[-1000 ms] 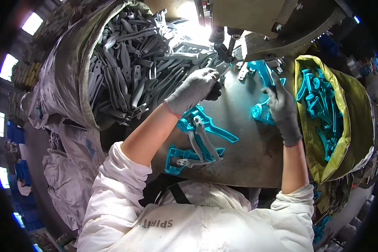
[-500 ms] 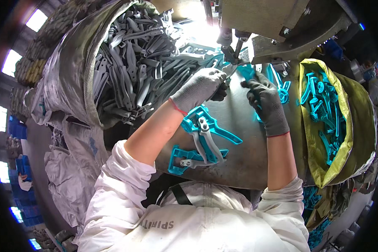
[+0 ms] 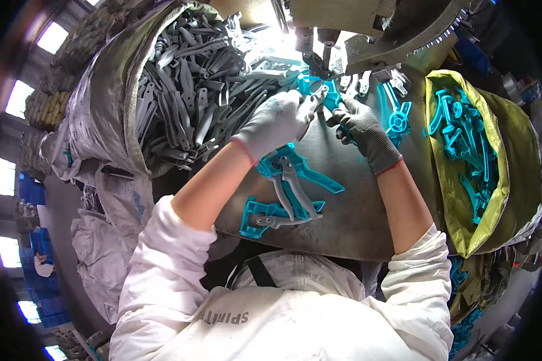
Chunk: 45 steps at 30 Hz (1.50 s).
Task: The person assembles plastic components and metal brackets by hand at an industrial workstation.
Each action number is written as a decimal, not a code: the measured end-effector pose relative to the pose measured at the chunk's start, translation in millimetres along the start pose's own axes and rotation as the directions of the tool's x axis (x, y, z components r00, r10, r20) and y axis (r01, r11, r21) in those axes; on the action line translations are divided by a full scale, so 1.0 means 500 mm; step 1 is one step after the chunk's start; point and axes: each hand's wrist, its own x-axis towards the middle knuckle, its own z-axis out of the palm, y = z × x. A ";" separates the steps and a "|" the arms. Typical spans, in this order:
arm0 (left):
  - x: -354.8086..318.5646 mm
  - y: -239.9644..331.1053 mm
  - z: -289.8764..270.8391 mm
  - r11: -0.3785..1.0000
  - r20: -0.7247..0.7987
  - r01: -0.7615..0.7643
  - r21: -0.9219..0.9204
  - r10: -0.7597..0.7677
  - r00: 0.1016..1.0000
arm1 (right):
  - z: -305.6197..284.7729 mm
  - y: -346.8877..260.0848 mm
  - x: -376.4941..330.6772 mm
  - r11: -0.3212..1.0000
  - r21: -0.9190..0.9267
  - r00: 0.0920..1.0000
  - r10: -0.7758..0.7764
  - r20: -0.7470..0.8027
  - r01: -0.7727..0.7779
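Observation:
My left hand (image 3: 277, 120), in a grey knit glove, is closed on a grey lever (image 3: 317, 100) just below the machine's punch. From the right, my gloved right hand (image 3: 362, 127) is closed on a teal plastic handle piece (image 3: 331, 98), whose upper end meets the lever. Where the two pieces touch, fingers hide part of the joint. Nearer me on the metal table lie two teal pieces with grey levers fitted, one (image 3: 286, 171) beside my left wrist and another (image 3: 277, 215) close to the front edge.
A machine head (image 3: 343, 24) with vertical rods (image 3: 319, 57) overhangs the far edge of the metal table (image 3: 343, 222). At left, a white sack (image 3: 111, 102) spills grey levers (image 3: 186, 90). A yellow sack (image 3: 494, 222) holds teal parts (image 3: 464, 144). Another teal part (image 3: 397, 117) lies beyond my right hand.
My right hand has moved left and in toward my left hand, bringing the teal piece against the grey lever. My left hand has turned slightly. The whole view has shifted a little.

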 end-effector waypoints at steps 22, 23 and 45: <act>-0.210 0.145 -0.030 0.984 0.771 -0.100 0.145 -0.049 0.635 | 0.007 -0.014 -0.036 1.000 -0.027 0.999 0.000 0.053 0.001; -0.216 0.149 -0.023 0.987 0.745 -0.073 0.142 -0.058 0.664 | 0.007 -0.007 -0.034 0.999 -0.052 0.999 -0.004 0.044 0.006; -0.267 0.054 -0.027 -0.141 0.456 0.435 -0.889 -0.212 0.864 | 0.134 0.049 -0.265 0.954 0.300 0.984 -0.057 0.168 0.004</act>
